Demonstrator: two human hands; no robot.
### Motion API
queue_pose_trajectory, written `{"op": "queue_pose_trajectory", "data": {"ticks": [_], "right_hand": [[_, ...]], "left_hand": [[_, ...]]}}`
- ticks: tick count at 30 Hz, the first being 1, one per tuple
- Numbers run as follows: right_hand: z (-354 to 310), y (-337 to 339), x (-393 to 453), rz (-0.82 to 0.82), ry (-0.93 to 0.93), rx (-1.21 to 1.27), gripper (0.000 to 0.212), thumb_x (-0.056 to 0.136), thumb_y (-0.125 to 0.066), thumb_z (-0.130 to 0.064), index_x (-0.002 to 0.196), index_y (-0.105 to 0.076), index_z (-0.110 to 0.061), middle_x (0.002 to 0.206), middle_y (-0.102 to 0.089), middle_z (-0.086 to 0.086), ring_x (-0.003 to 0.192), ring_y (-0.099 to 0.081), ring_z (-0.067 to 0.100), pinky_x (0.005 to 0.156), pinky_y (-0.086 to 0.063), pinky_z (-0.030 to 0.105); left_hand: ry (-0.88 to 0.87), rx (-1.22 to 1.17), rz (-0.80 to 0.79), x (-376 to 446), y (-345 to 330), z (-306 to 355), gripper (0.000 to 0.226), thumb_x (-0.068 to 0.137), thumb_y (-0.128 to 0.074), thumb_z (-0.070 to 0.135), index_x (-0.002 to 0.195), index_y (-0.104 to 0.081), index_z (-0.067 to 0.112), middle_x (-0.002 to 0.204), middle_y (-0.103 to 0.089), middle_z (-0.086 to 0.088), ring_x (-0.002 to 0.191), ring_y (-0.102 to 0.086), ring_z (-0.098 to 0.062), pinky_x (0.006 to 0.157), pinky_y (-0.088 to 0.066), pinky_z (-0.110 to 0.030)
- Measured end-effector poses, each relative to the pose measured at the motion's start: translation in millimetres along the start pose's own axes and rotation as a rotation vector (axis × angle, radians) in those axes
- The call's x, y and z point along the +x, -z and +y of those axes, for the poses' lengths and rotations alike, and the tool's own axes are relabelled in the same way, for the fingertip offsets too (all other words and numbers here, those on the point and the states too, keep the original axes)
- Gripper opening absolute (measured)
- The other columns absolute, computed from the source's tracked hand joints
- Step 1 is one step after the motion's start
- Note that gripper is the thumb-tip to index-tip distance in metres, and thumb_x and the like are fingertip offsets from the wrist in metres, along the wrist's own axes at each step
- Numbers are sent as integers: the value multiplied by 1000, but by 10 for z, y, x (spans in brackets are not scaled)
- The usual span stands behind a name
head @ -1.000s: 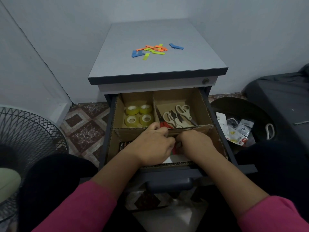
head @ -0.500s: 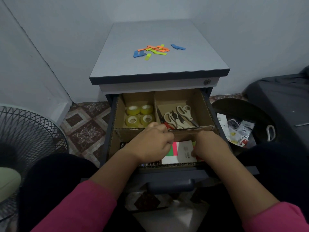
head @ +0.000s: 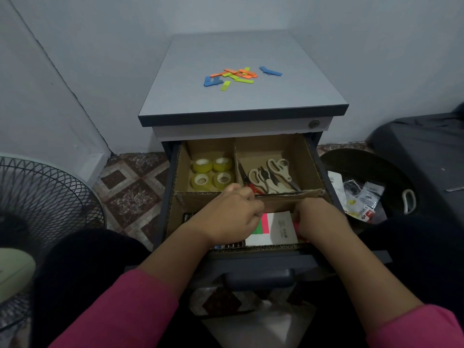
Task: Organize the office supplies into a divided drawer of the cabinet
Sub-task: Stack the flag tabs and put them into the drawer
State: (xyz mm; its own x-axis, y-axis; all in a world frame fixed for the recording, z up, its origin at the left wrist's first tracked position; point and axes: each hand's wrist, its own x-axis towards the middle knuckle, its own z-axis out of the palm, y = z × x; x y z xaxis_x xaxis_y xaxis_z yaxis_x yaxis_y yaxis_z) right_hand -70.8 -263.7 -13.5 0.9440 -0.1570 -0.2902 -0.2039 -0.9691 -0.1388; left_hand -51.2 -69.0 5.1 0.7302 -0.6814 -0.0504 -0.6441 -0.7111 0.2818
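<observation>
The cabinet's top drawer (head: 258,277) is pulled out, with a cardboard divider (head: 283,197) inside. Several yellow tape rolls (head: 212,173) fill the back left compartment and scissors (head: 270,175) the back right. A sticky note pack (head: 275,226), pink, green and white, lies in the front compartment. My left hand (head: 231,214) curls its fingers over the pack's left edge. My right hand (head: 319,219) grips its right edge, with a bit of pink showing under the fingers. Loose coloured sticky flags (head: 236,75) lie on the cabinet top (head: 288,96).
A dark packet (head: 185,218) sits at the front compartment's left end, mostly under my left wrist. A fan grille (head: 42,209) stands at the left. A black bin (head: 364,177) with torn packaging stands at the right. My knees flank the drawer.
My right hand slid right, away from my left hand, and uncovered the sticky note pack between them. My left hand stayed put.
</observation>
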Motion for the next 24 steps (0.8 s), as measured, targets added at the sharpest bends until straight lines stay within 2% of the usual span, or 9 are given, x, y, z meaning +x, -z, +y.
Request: {"op": "queue_pose_trajectory", "data": {"ticks": [6, 9, 14, 16, 18, 20, 24], "right_hand": [[-10, -4, -8, 27, 1, 9, 14, 89, -55, -16, 76, -55, -21, 68, -45, -7, 71, -50, 18, 64, -42, 30], [-17, -14, 0, 29, 5, 19, 13, 90, -56, -18, 77, -56, -21, 69, -45, -6, 72, -51, 19, 65, -45, 31], [-26, 10, -26, 23, 6, 28, 8, 89, -55, -16, 87, -63, -18, 72, -46, -5, 81, -59, 22, 66, -44, 30], [-30, 28, -49, 31, 6, 28, 10, 88, -55, -14, 80, -57, -18, 70, -44, -5, 84, -60, 24, 66, -43, 30], [-38, 50, -58, 32, -1, 17, 14, 87, -54, -12, 75, -51, -19, 69, -43, -4, 77, -55, 23, 66, -42, 30], [-49, 77, -61, 12, -17, 28, 14, 86, -54, -11, 74, -51, -19, 70, -45, -3, 74, -51, 22, 66, -44, 31], [-36, 169, -74, -11, -35, 116, 7, 82, -57, -13, 78, -63, -13, 76, -60, 3, 79, -63, 23, 72, -54, 33]], "left_hand": [[-8, 0, 0, 5, -4, -7, 15, 97, -41, 25, 90, -54, 25, 100, -47, 3, 107, -38, -19, 99, -33, -33], [-11, 0, -1, 7, -7, -8, 12, 96, -41, 26, 86, -46, 30, 97, -43, 6, 106, -39, -18, 99, -33, -34], [-16, 1, 9, 6, -21, -19, 13, 96, -41, 26, 87, -50, 29, 96, -42, 7, 105, -39, -18, 100, -33, -35], [-12, -1, 6, 6, -21, -18, 16, 96, -41, 26, 92, -57, 25, 97, -42, 7, 106, -38, -18, 100, -33, -34], [-17, -2, 7, 6, -20, -18, 16, 96, -41, 26, 91, -56, 25, 96, -42, 6, 104, -38, -17, 99, -33, -35], [-25, -7, 15, 7, -22, -22, 13, 96, -41, 26, 88, -52, 27, 96, -42, 6, 102, -38, -16, 99, -34, -36], [-26, 3, 31, 6, -27, -25, 18, 97, -41, 25, 93, -58, 21, 100, -49, 2, 104, -39, -18, 98, -28, -28]]}}
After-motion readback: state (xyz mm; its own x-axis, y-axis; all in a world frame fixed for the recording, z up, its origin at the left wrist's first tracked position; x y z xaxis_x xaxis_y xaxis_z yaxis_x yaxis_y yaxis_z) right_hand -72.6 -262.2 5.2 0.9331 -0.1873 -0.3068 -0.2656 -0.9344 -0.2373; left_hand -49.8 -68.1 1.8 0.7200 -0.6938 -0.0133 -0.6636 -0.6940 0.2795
